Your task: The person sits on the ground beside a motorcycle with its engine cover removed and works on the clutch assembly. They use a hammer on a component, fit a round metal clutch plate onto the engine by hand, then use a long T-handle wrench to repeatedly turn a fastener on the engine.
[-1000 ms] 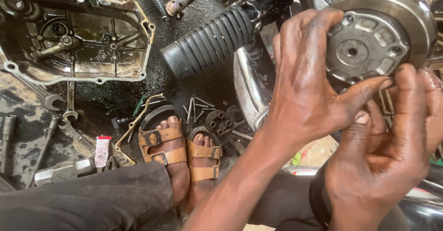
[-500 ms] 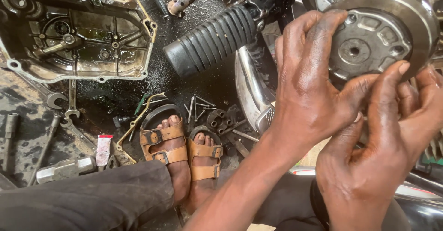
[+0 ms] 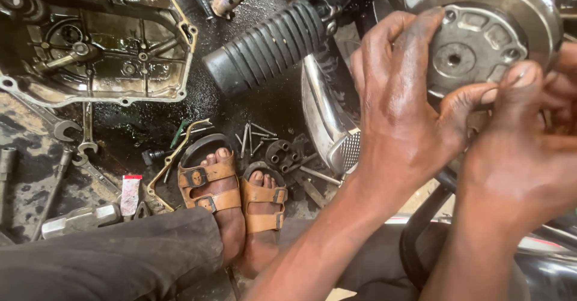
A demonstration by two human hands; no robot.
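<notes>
A round grey metal engine part [image 3: 481, 42] with a centre hole is mounted on the motorcycle at the upper right. My left hand [image 3: 402, 115] wraps its left rim, fingers over the top edge and thumb stretched under it. Pressed against that thumb, my right hand [image 3: 529, 151] has its fingertips pinched at the part's lower right edge. What lies between the right fingertips is hidden.
An oily engine cover [image 3: 90, 42] lies open side up at the top left. A ribbed black rubber footpeg [image 3: 270, 45] juts out beside a chrome pipe [image 3: 327, 121]. Wrenches [image 3: 84, 133], loose bolts [image 3: 252, 136] and a gasket lie on the greasy floor around my sandalled feet [image 3: 231, 187].
My right hand has shifted up and left against the left thumb, with its fingers curling onto the part's lower edge. The left hand keeps its grip on the rim.
</notes>
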